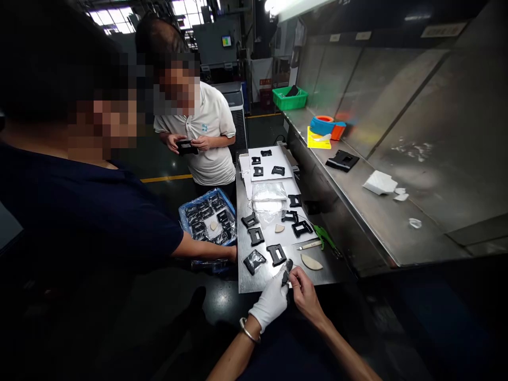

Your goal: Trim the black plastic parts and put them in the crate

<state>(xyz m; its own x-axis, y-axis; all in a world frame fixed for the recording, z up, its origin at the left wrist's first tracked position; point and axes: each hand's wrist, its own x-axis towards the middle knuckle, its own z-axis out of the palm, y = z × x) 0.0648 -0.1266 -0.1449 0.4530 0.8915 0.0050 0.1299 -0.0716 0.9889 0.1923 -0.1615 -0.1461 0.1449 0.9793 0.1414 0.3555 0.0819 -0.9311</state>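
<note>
My left hand (pixel 272 301), in a white glove, is closed on a small black part (pixel 286 271) near the front edge of the metal table (pixel 248 283). Beside it my bare right hand (pixel 305 292) has its fingers pressed together close to the part; what they pinch, if anything, is too small to make out. Just beyond my hands lie a black frame-shaped part (pixel 277 255), a plastic-wrapped black part (pixel 254 261) and a tan wedge-shaped piece (pixel 311 262). A white-handled blade (pixel 309 245) and green-handled pliers (pixel 326 238) rest to the right.
Several black parts lie farther up the table on white paper (pixel 273 172). A blue bin (pixel 186 211) of wrapped parts stands left, by a person's arm (pixel 206 250). Another person (pixel 212 114) holds a black part. The right bench (pixel 313 153) carries a green basket (pixel 289 99) and tape.
</note>
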